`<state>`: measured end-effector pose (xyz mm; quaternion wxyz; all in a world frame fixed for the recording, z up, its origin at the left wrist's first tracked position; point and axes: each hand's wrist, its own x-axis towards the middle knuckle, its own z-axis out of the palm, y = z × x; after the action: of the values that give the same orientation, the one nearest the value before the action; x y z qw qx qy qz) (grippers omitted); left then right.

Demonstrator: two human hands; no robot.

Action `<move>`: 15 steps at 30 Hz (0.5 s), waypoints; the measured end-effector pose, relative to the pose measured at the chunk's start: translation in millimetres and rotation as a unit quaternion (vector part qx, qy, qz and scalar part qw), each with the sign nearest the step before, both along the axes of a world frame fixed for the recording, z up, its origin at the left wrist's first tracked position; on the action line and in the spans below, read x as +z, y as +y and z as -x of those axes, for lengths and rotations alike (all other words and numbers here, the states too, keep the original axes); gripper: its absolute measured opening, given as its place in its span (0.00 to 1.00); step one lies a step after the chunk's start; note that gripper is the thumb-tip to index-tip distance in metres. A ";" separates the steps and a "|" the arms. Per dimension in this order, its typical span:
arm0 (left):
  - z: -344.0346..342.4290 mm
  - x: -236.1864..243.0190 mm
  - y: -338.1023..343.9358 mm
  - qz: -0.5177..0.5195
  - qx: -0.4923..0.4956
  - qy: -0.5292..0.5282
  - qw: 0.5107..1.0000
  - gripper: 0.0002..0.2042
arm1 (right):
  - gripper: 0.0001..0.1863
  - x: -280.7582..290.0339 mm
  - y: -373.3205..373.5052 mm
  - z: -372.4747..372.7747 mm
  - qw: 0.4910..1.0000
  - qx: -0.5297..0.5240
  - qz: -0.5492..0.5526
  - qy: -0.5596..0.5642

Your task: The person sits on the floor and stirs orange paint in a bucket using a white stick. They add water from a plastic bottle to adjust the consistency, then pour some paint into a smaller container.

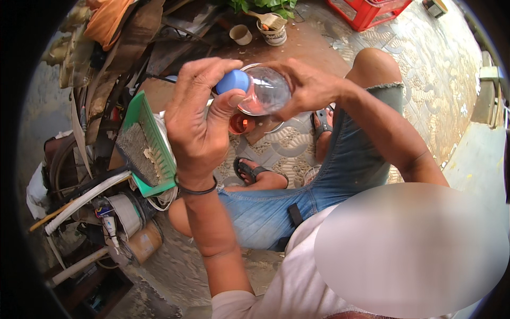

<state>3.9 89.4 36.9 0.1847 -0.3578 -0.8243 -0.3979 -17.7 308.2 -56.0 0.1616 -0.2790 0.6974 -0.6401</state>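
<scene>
Clear bottle (265, 90) in right hand (308, 85), left hand (199, 122) gripping its blue cap (232, 81), contents unclear

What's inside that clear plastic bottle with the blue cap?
The clear plastic bottle looks mostly empty and see-through; the left hand grips its blue cap, and the right hand covers its far end.

The left forearm is raised steeply from the lower edge, wrist bent, with the left hand (199, 119) curled and thumb and fingertips pinched together. The right arm enters from the right, with the right hand (305, 85) closed in a grasp.
</scene>
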 end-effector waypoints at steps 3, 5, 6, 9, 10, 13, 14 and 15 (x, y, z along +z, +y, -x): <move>16.6 41.7 15.4 0.059 -0.132 0.044 0.988 0.19 | 0.28 29.2 27.1 6.6 0.971 0.182 0.081 -0.130; 35.1 79.6 24.1 0.118 -0.235 0.065 0.963 0.25 | 0.28 41.1 37.7 14.4 0.954 0.242 0.105 -0.142; 43.2 89.1 27.6 0.121 -0.258 0.085 0.955 0.27 | 0.28 52.4 43.0 18.2 0.952 0.257 0.106 -0.130; 65.9 100.1 40.0 0.064 -0.253 0.081 0.962 0.30 | 0.30 73.5 63.6 36.4 0.951 0.280 0.113 -0.064; 74.2 103.4 43.8 0.031 -0.246 0.060 0.967 0.30 | 0.34 71.3 81.7 47.8 0.971 0.218 0.091 -0.032; 78.3 69.7 44.2 -0.116 -0.161 0.008 0.980 0.26 | 0.39 68.5 112.1 91.0 0.995 0.050 0.091 -0.008; 77.6 50.9 43.0 -0.183 -0.130 -0.003 0.975 0.24 | 0.38 59.9 131.2 113.8 1.000 0.009 -0.005 -0.004; 68.4 41.5 40.6 -0.224 -0.081 -0.033 0.971 0.23 | 0.36 48.1 141.6 120.5 0.996 -0.092 0.000 -0.019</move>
<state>-64.5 130.1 78.4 0.1999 -0.3595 -0.6879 -0.5979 -138.2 449.8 -7.9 0.1155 -0.2013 0.7171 -0.6572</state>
